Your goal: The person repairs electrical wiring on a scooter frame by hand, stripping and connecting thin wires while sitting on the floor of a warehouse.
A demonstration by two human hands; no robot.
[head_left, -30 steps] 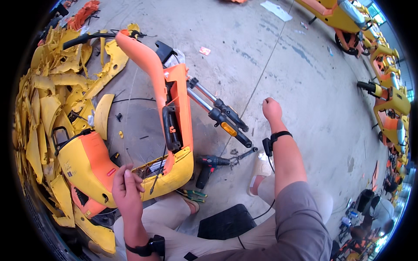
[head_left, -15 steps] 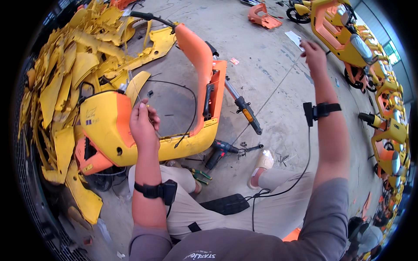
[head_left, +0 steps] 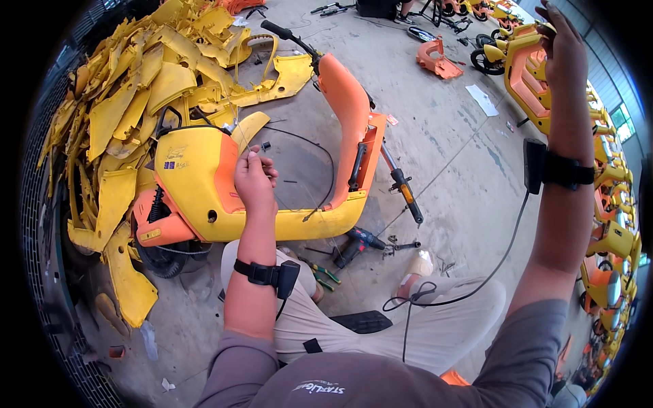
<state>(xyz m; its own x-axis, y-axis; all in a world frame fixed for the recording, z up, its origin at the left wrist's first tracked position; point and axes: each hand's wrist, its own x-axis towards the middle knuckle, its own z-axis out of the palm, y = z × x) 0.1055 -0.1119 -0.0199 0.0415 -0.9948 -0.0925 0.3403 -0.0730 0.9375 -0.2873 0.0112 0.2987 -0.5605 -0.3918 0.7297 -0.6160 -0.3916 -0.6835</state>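
My left hand (head_left: 255, 178) is closed in a pinch on a thin wire (head_left: 239, 128), above the body of a stripped yellow-and-orange scooter (head_left: 292, 226). One end of the wire rises toward the yellow scrap; a faint thin line runs below the hand toward the drill. Raised high at the far right, my right hand (head_left: 564, 51) has its fingers stretched upward and apart, and I see nothing in it. The scooter lies before my knees, with an orange front column (head_left: 345, 88), a handlebar grip (head_left: 275, 29) and a black cable (head_left: 331, 153) on the floor inside its frame.
A large heap of yellow panels (head_left: 129, 102) rises at the left. Near my feet lie a cordless drill (head_left: 357, 246), green-handled pliers (head_left: 325, 273) and a loose fork leg (head_left: 406, 194). Parked scooters (head_left: 527, 81) line the right. An orange shell (head_left: 439, 60) lies farther off.
My right hand has moved up and farther right, its pinch now opened into stretched fingers. My left hand keeps its pinch on the wire. The whole view has shifted.
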